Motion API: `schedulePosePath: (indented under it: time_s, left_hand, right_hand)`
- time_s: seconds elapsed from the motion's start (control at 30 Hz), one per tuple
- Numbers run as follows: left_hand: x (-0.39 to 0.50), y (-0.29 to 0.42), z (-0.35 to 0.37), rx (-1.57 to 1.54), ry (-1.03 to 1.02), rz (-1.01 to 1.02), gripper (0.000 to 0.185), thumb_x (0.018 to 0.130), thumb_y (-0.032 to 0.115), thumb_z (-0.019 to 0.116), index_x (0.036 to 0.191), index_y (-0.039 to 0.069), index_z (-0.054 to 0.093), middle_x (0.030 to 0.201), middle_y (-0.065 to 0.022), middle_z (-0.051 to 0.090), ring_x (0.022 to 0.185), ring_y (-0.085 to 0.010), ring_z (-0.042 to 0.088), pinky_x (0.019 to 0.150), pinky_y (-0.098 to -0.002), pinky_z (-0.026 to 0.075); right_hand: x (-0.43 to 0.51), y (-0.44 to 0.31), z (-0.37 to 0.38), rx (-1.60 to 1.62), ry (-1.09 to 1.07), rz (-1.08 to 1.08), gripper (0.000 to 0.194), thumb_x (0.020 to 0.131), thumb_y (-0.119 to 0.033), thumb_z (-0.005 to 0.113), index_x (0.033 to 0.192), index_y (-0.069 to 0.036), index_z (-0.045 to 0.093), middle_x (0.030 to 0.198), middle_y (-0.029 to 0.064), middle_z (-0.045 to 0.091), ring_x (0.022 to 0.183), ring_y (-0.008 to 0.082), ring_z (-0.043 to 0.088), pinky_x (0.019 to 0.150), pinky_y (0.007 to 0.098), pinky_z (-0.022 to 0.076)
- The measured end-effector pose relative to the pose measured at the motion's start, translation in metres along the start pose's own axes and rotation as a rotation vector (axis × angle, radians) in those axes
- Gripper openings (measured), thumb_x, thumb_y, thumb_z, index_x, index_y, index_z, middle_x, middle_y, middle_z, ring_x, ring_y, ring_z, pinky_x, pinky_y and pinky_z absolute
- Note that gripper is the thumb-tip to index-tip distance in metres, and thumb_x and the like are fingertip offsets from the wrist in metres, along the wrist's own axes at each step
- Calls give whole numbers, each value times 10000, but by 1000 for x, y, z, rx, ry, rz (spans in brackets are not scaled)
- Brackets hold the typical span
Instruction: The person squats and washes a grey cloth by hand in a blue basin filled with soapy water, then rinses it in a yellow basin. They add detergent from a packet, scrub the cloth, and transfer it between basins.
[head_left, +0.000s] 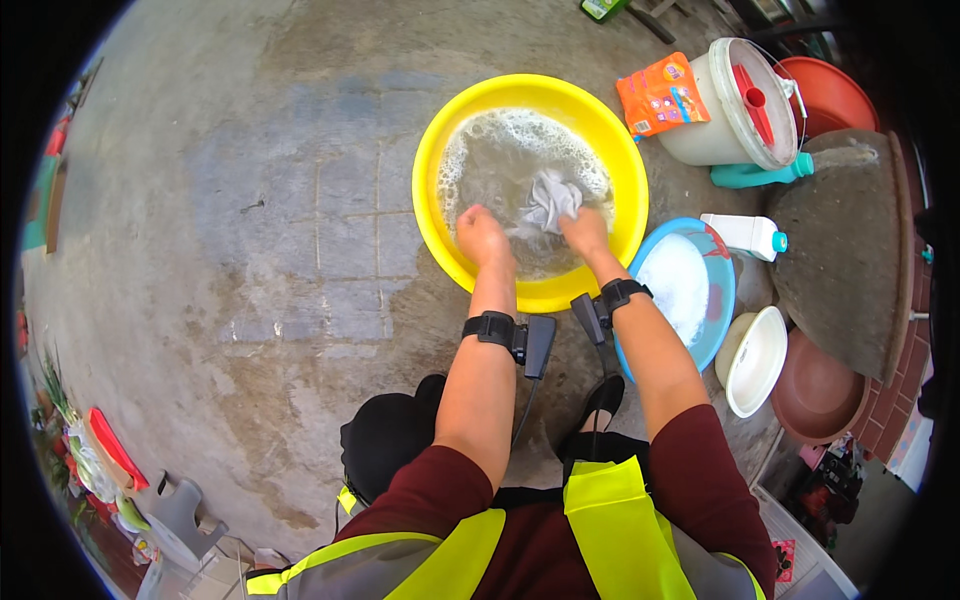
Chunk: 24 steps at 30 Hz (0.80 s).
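A large yellow plastic basin (427, 161) holds cloudy water with foam around its edge. My right hand (586, 234) grips a bunched light grey cloth (553, 196), which lies at the water's surface in the right half of the basin. Over the left side of the water is my left hand (482, 234), its fingers curled; whether anything is inside them cannot be told. Both wrists wear black straps with small devices.
Right of the yellow basin stand a blue basin (721, 289) of suds, a white bowl (757, 367), a brown basin (817, 386), a white bottle (739, 235), a teal bottle (757, 175), a lidded bucket (694, 142) and an orange packet (660, 97). A grey plastic stool (180, 517) is at lower left.
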<state>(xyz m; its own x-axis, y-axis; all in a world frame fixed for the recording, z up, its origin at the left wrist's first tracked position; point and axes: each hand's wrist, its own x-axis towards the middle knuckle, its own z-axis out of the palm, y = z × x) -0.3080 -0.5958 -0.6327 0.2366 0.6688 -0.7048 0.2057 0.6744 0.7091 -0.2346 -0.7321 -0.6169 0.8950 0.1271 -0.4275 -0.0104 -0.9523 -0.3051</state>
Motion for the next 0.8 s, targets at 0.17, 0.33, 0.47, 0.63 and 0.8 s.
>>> schedulePosePath:
  time_s: [0.17,0.33,0.47,0.63,0.8]
  left_hand:
    - [-12,-4,1,357,-14,-119,387,803,192,545,1117,-33,555,978,-119,599,886,-224,553,772,-339,454]
    - [-38,7,9,151,-278,-626,588,848,425,558,1230,-14,468,1089,-161,584,992,-286,569,862,-403,455]
    - [-32,11,10,-355,-544,-686,621,876,509,518,1227,2,449,1133,-161,575,1032,-319,565,895,-468,453]
    - [-27,9,13,-458,-420,-445,308,901,96,502,1194,10,456,1117,-142,582,1013,-313,576,876,-451,478]
    - [-43,20,18,-583,-484,-224,484,813,-52,432,1267,95,352,1215,-154,484,1087,-306,533,886,-463,474]
  right_hand:
    - [-7,-3,9,102,-46,40,325,711,-255,642,823,50,627,783,234,632,742,369,618,705,393,485]
    - [-28,-24,-38,1033,-298,46,215,775,-128,599,919,30,627,824,64,638,786,152,609,720,306,497]
    - [-39,-18,-84,969,-693,-99,216,811,-86,553,991,20,608,955,53,621,883,125,585,786,291,486]
    - [-35,-13,-95,1021,-568,-15,314,848,-193,588,1063,35,576,1021,77,619,918,162,601,800,319,505]
    - [-39,-28,-74,1086,-709,460,702,900,-516,472,1342,7,321,1298,188,439,1125,280,520,919,450,468]
